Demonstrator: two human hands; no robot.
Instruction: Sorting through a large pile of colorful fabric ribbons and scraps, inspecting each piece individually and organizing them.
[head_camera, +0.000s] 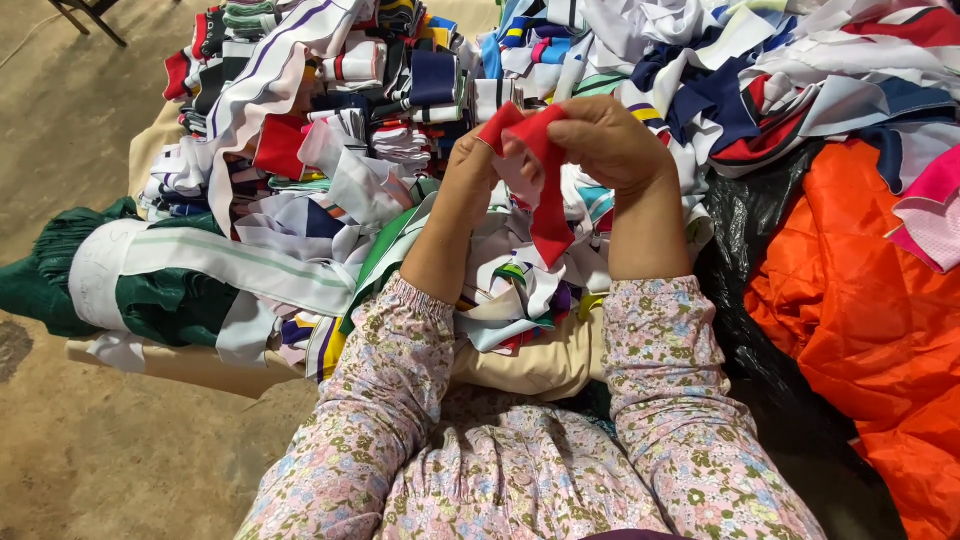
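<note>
A red strip of fabric (549, 215) hangs between both my hands, raised above a big heap of cloth pieces. My left hand (468, 178) pinches its upper left end. My right hand (610, 140) grips the upper right part, fingers curled over it. The strip's loose end dangles down between my wrists. Both forearms wear a pink flowered sleeve.
The heap (380, 150) holds several striped white, navy, red and green collar strips. A green bundle (150, 290) wrapped in a white band lies at left. Orange quilted fabric (870, 300) on a black plastic bag (745, 230) lies at right. Bare concrete floor (90, 450) is lower left.
</note>
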